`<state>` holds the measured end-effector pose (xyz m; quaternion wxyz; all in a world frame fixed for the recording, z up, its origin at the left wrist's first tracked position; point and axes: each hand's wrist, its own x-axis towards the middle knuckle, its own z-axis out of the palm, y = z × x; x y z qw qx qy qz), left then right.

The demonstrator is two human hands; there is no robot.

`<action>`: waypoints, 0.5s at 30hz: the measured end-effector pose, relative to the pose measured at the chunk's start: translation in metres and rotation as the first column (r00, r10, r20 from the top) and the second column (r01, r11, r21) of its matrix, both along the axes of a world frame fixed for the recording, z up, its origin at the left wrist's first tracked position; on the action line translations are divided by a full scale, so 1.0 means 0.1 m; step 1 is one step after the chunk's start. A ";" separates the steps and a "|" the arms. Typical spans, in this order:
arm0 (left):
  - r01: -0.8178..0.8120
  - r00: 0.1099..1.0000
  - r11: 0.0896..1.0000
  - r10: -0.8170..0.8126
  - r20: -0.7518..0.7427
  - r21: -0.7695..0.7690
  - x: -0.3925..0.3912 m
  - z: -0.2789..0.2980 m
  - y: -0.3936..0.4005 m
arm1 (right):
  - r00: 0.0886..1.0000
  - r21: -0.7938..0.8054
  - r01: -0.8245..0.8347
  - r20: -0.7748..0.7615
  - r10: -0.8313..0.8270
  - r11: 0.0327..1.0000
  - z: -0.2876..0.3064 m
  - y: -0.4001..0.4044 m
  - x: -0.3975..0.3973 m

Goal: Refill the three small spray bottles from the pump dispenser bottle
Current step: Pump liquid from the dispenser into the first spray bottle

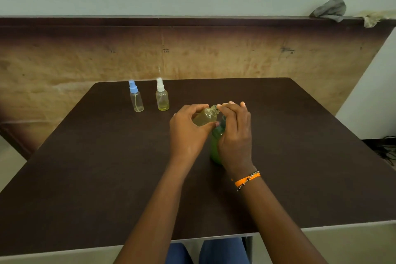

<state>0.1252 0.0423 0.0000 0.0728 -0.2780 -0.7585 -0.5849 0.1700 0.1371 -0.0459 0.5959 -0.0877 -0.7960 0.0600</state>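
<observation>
- Blue-capped bottle [136, 99] and white-capped bottle [162, 97] stand capped at the far left of the tabletop [85, 167], apart from the work.
- Left hand [188, 129] grips an open bottle [204, 117], tilted toward the pump.
- Right hand [234, 133] covers the green dispenser [215, 148], fingers curled over its pump, probably to press liquid in.

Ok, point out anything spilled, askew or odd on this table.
No spill shows on the table. The one oddity: the small bottle in the left hand lies tilted with no spray cap, mouth toward the green pump bottle under the right hand. The two capped bottles stand upright.
</observation>
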 end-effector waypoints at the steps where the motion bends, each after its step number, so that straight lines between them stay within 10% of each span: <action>1: -0.003 1.000 1.000 0.003 -0.006 0.000 0.00 0.00 0.00 | 1.000 -0.005 0.000 0.003 0.000 1.000 0.00 0.00 0.00; 15: 0.013 1.000 1.000 -0.013 -0.020 0.010 -0.04 -0.01 0.01 | 0.999 0.005 -0.025 -0.023 0.026 1.000 0.11 0.02 0.00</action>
